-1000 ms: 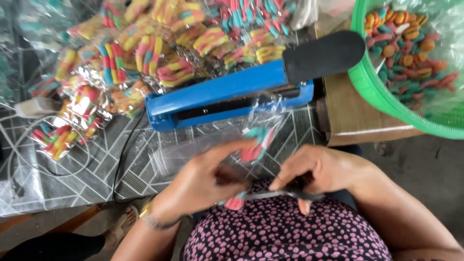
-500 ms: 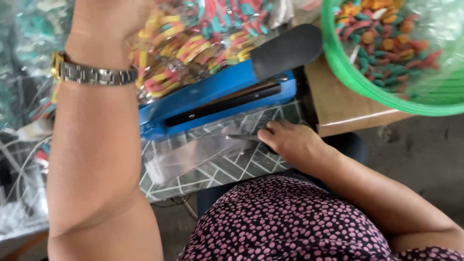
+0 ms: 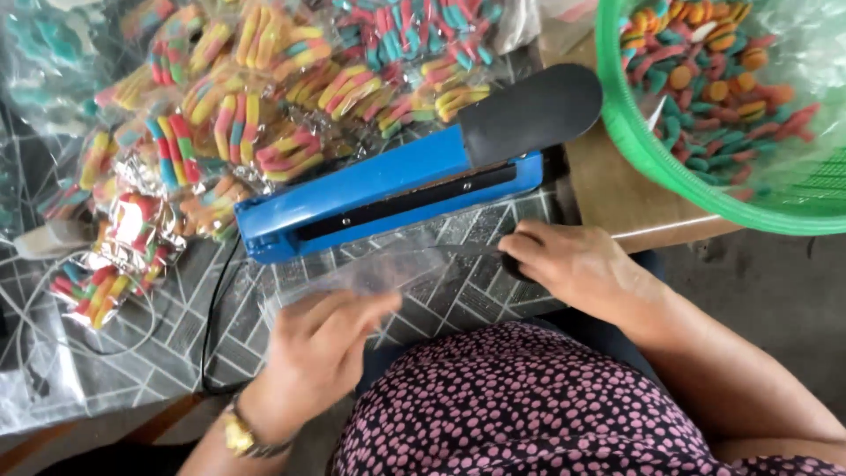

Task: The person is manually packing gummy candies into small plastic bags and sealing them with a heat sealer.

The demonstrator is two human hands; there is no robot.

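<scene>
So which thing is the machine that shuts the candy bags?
Find the grey patterned table. In its middle, between the heap of candy bags and the two hands, lies the sealer. It is the only long blue bar there, with a black paddle handle at its right end.

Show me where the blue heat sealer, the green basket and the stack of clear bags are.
blue heat sealer point(image 3: 379, 189): head view, on the middle of its blue upper arm.
green basket point(image 3: 648, 145): head view, on its near left rim.
clear bags point(image 3: 397, 264): head view, on the bare plastic between the two hands.
</scene>
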